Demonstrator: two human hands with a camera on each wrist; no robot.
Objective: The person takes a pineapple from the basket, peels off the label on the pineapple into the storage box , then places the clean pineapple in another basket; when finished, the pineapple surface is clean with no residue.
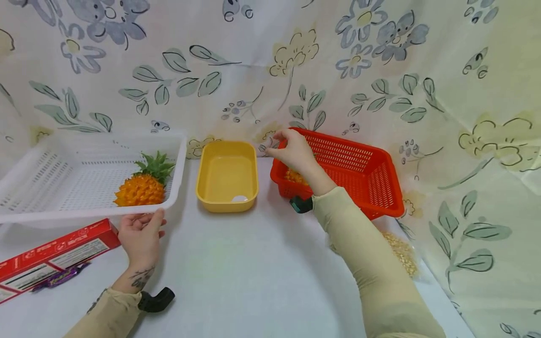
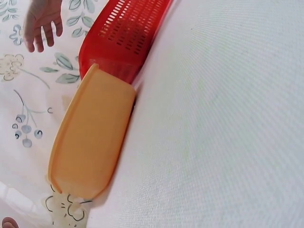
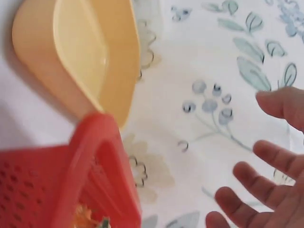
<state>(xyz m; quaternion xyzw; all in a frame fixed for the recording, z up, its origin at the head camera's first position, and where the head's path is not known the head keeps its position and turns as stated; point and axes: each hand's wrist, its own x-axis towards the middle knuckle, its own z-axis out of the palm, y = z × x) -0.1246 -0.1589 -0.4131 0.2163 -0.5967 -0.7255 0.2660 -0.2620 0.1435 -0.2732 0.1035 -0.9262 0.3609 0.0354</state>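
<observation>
My left hand [image 1: 141, 237] holds the front rim of a white perforated basket [image 1: 88, 216], near its right corner. Inside that basket lies an orange, knobbly pineapple [image 1: 141, 190] with green leaves. Only one fingertip of this hand shows in the left wrist view. My right hand [image 1: 297, 152] hovers over the left end of a red perforated basket [image 1: 380, 188]. In the right wrist view its fingers [image 3: 263, 185] are spread and hold nothing. Another orange, knobbly thing [image 1: 295, 176] lies in the red basket, mostly hidden by the hand and forearm.
A yellow tub [image 1: 228, 173] stands between the two baskets, with a small white round patch inside. A long red box [image 1: 59, 253] and a purple wrapped bar [image 1: 61, 277] lie front left. A clear bag of pale yellow grains [image 1: 401, 253] sits behind the right sleeve.
</observation>
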